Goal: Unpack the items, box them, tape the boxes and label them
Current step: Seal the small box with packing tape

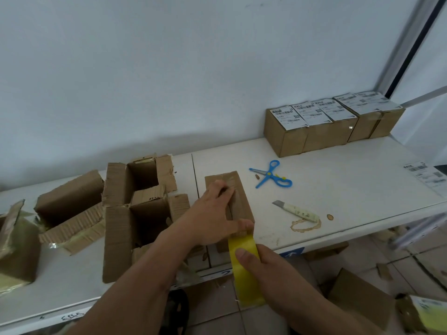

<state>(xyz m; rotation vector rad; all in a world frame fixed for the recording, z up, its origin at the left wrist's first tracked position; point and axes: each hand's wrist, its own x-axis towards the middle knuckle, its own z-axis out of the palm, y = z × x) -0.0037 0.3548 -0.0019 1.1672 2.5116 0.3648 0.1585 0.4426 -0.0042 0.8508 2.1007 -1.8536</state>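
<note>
Step in hand: taping the small box, which is sitting at the near edge of the surface.

Left hand: lying flat on the lid, fingers spread and pressing the flaps closed, thumb pinning the tape end at the near rim.

Right hand: pinching the yellow tape, thumb on top, drawing it taut below the edge.

Advice: keeping the strip centred on the seam and tension steady is likely avoiding wrinkles.

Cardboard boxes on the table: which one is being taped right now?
The small closed box at the table's front edge, under the left hand; the right hand pulls yellow tape from it.
</note>
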